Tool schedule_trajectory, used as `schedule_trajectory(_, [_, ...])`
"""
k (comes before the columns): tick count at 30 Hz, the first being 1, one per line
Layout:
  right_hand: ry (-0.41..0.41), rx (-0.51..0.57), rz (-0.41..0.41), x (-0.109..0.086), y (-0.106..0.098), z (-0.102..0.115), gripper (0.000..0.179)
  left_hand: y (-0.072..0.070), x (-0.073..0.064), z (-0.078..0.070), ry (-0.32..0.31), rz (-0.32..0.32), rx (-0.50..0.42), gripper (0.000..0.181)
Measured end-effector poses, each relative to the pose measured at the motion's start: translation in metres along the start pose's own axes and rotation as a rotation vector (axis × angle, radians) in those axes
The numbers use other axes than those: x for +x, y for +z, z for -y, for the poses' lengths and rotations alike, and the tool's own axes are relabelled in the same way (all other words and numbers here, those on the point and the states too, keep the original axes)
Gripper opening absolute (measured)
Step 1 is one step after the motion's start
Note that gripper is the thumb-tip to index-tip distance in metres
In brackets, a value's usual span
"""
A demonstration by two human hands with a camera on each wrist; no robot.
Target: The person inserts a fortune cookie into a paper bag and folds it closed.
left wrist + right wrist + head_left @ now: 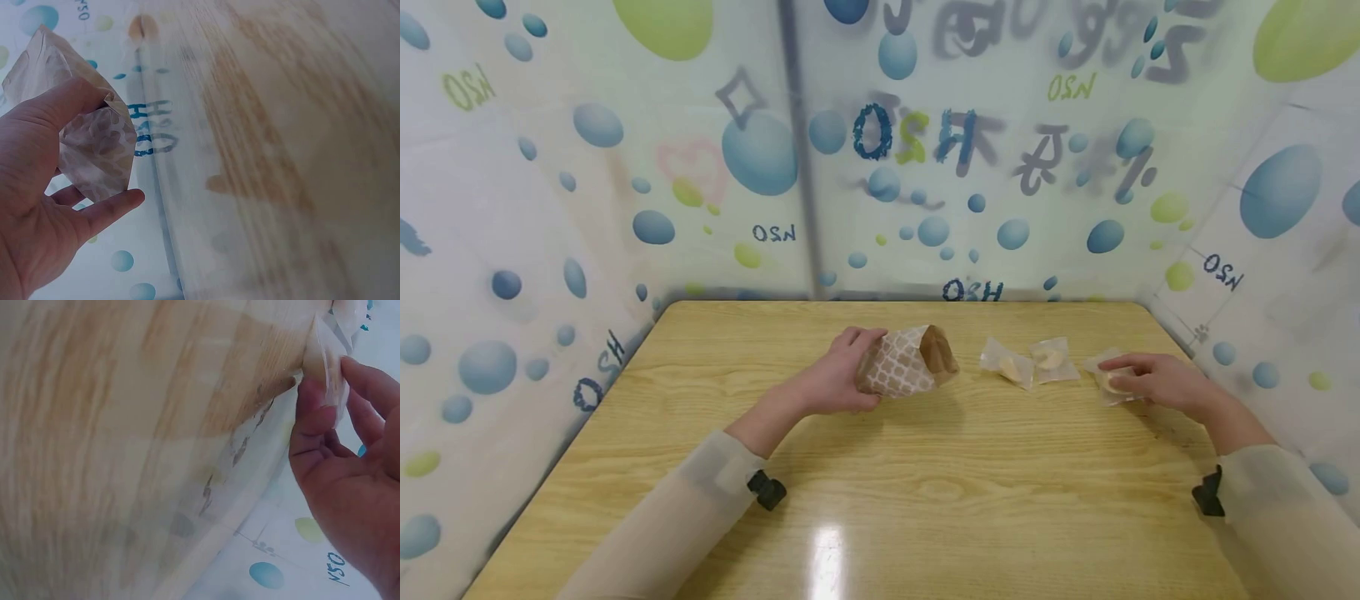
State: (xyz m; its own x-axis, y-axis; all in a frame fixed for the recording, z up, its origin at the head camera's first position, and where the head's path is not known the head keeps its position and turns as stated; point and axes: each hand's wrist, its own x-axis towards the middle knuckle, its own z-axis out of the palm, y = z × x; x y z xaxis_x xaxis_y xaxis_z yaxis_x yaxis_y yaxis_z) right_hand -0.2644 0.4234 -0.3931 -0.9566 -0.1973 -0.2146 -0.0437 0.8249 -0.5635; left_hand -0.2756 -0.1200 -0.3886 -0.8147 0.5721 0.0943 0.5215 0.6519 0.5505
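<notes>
My left hand (835,379) grips the closed end of a brown paper bag (898,364) with a white lattice pattern. The bag lies tilted on its side, its mouth facing right. In the left wrist view, the thumb presses on the bag's patterned side (100,150) and the other fingers reach round below. Far to the right, my right hand (1172,385) pinches a clear plastic packet (1107,390) with a pale yellow piece inside. The right wrist view shows this packet (325,353) between thumb and fingertips. Two similar packets, a left one (1009,367) and a middle one (1052,358), lie between bag and right hand.
The wooden table (940,492) has a light grain and a bright glare spot near the front. Walls of patterned sheeting (880,233) stand close behind it and at both sides. A dark device (767,490) sits at the left cuff, another (1208,492) at the right.
</notes>
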Motion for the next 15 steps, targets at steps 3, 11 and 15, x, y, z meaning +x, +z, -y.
schedule_trajectory(3, [0.006, -0.006, 0.004, 0.001, 0.000, 0.001, 0.059, 0.000, 0.000, 0.000, 0.002, 0.000, 0.000, 0.104])
schedule_trajectory(11, [-0.009, 0.021, -0.088, -0.002, 0.003, 0.002, 0.065, 0.003, 0.001, 0.001, 0.012, -0.003, 0.001, 0.104])
schedule_trajectory(15, [-0.033, 0.063, -0.133, -0.005, 0.003, 0.020, 0.066, 0.002, 0.000, 0.001, 0.009, -0.008, -0.005, 0.103])
